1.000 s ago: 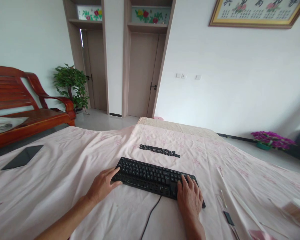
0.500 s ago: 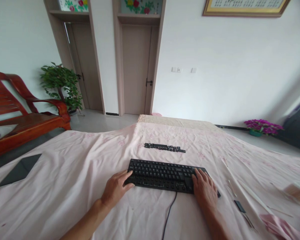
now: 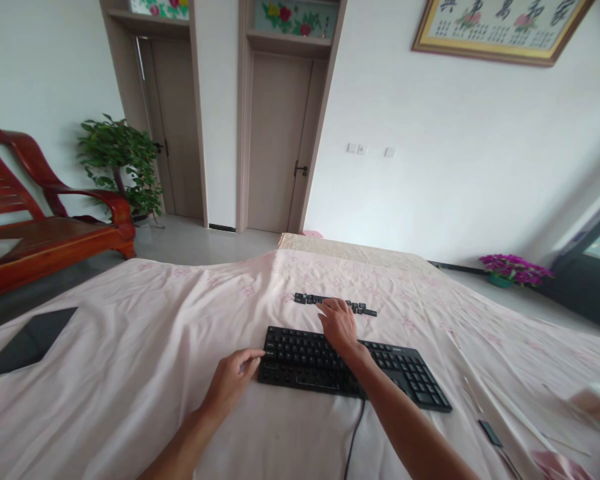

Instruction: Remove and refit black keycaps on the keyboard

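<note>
A black wired keyboard point(image 3: 380, 363) lies on a pale pink sheet point(image 3: 130, 347) before me. My left hand point(image 3: 233, 381) grips the keyboard's left end, thumb on top and fingers curled at the edge. My right hand point(image 3: 338, 321) reaches across the keyboard to a row of loose black keycaps point(image 3: 363, 308) lying just beyond it. Its fingers are stretched out, and the tips rest on the middle of that row. Whether a keycap is between the fingertips is hidden. The keyboard's cable point(image 3: 354, 433) trails toward me.
A dark flat pad point(image 3: 27, 333) lies at the sheet's left edge. Small thin tools and a black chip point(image 3: 490, 432) lie at the right, with pink cloth point(image 3: 560, 463) beyond. A red wooden bench point(image 3: 45, 233), a potted plant point(image 3: 115, 160) and two doors stand behind.
My right hand left the keyboard's right end and moved forward and left onto the keycap row. My left hand stayed at the keyboard's left end. The view shifted slightly.
</note>
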Available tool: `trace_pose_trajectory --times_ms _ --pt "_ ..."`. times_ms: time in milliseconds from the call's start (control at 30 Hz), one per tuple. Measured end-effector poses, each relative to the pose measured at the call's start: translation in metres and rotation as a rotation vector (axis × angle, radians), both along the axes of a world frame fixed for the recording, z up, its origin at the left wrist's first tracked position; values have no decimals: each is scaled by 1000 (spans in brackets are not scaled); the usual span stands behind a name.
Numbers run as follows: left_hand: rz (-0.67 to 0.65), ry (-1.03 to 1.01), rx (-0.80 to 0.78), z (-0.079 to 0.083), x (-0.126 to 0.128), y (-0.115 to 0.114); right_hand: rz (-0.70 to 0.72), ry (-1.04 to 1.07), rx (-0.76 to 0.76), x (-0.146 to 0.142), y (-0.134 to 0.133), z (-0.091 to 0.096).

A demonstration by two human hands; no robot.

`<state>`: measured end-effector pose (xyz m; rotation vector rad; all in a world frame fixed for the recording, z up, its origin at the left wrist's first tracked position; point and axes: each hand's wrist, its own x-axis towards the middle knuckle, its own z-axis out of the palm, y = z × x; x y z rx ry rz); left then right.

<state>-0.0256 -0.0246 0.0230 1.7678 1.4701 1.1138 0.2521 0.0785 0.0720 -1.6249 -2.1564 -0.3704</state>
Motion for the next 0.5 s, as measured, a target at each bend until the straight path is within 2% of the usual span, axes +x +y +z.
trace_pose_trajectory --times_ms 100,233,500 --pt "2 -8 -9 1 0 -1 -6 -101 -55 -32 33 -1" --pt "-10 -20 -13 0 -1 0 18 -149 -75 -52 59 -6" --pt "11 -33 -20 1 -1 2 51 -175 -145 -56 74 -15"
